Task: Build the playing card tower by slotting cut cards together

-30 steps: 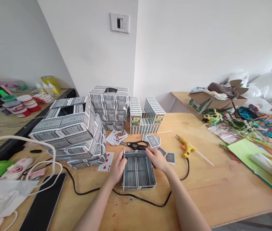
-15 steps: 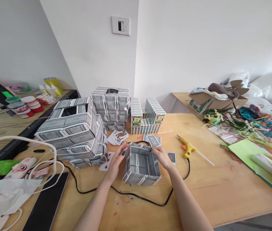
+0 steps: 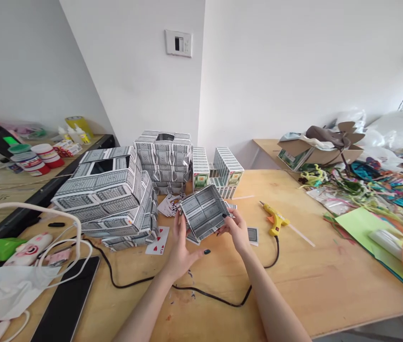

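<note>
One open-topped box (image 3: 204, 211) tilts over the table (image 3: 311, 289), left hand (image 3: 182, 256) with fingers against its left side and thumb spread wide, right hand (image 3: 236, 230) pinching its right side. Wood runs from the yellow glue gun (image 3: 276, 221) towards the table's right edge; stacked card blocks (image 3: 105, 194) crowd the left, a black cord (image 3: 219, 299) crossing nearer the person. Box squarish, inside lined with grey patterned card backs, pale borders showing between them.

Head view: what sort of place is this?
Probably a craft room or small workshop: a light wooden table with a yellow plastic glue gun, an open box built from grey-patterned playing cards, and bright green paper.
</note>
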{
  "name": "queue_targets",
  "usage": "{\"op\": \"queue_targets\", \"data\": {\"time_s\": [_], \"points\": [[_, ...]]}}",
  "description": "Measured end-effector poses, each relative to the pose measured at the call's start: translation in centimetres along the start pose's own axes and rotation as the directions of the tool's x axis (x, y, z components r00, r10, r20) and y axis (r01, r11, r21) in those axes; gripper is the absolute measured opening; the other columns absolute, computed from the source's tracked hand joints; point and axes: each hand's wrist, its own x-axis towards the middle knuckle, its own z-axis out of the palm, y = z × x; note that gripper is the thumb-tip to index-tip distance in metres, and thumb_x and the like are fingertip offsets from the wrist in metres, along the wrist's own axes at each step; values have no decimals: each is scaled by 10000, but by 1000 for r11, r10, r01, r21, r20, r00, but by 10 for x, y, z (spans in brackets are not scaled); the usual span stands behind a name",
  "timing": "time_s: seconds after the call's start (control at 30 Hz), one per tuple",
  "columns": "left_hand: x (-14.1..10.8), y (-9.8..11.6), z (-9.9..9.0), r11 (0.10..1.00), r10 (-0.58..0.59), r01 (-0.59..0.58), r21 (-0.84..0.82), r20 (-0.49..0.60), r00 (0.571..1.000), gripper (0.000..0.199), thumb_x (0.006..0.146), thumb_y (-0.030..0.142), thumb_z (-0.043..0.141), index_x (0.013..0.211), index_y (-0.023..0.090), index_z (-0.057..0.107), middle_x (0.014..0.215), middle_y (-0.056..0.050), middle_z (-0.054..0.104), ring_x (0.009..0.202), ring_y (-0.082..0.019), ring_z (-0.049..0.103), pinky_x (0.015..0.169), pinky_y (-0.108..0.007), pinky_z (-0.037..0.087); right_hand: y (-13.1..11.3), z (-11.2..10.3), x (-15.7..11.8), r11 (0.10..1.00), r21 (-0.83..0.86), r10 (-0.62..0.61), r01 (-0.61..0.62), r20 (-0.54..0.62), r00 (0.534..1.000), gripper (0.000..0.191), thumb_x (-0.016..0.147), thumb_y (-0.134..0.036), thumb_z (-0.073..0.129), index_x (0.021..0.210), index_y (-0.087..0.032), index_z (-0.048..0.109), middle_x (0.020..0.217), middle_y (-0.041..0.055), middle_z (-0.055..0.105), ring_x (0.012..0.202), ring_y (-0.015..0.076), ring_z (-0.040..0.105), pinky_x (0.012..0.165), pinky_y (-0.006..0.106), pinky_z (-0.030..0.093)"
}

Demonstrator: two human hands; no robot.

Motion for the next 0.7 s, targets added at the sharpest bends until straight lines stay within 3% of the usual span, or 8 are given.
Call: {"op": "queue_targets", "data": {"time_s": [0.1, 0.27, 0.43, 0.57, 0.7], "points": [[1, -4, -1, 997, 42, -35, 64, -107, 993, 895, 700, 349, 627, 1358, 358, 19, 1454, -49, -68, 1328, -286, 22, 1000, -420, 303, 3, 5, -5, 998, 0, -61, 61, 77, 995, 306, 724, -423, 528, 926, -195, 500, 411, -51, 539, 399, 154, 552, 448, 264, 459], [5, -1, -10, 997, 70, -59, 43, -322, 944, 677, 721, 367, 598, 1314, 335, 272, 1439, -39, 130, 1327, -251, 89, 1023, -381, 272, 6, 13, -11, 994, -22, -102, 107, 147, 984, 377, 745, -497, 494, 908, -167, 574, 421, -31, 537, 392, 145, 524, 464, 272, 448], [7, -1, -17, 996, 10, -41, -76, -365, 931, 608, 740, 391, 563, 1293, 270, 342, 1400, -63, 273, 1296, -236, 218, 990, -329, 329, 4, 12, -12, 993, -33, -110, 115, 145, 983, 431, 750, -538, 464, 747, -148, 647, 422, 4, 524, 426, 153, 524, 505, 296, 464], [7, -7, -17, 980, -32, -44, -193, -375, 926, 603, 743, 406, 552, 1289, 253, 347, 1381, -55, 329, 1268, -223, 291, 1031, -325, 270, 4, 8, -7, 995, 45, -97, 91, 150, 984, 498, 758, -557, 428, 957, -146, 625, 509, 5, 543, 474, 154, 542, 463, 274, 459], [4, -11, -15, 964, -48, -43, -264, -329, 943, 572, 749, 406, 539, 1275, 261, 367, 1353, -54, 377, 1243, -227, 339, 1028, -345, 277, 7, 7, -4, 999, 36, -9, 3, 167, 986, 593, 749, -596, 395, 1231, -253, 435, 917, 47, 621, 696, 181, 608, 519, 292, 506]]}}
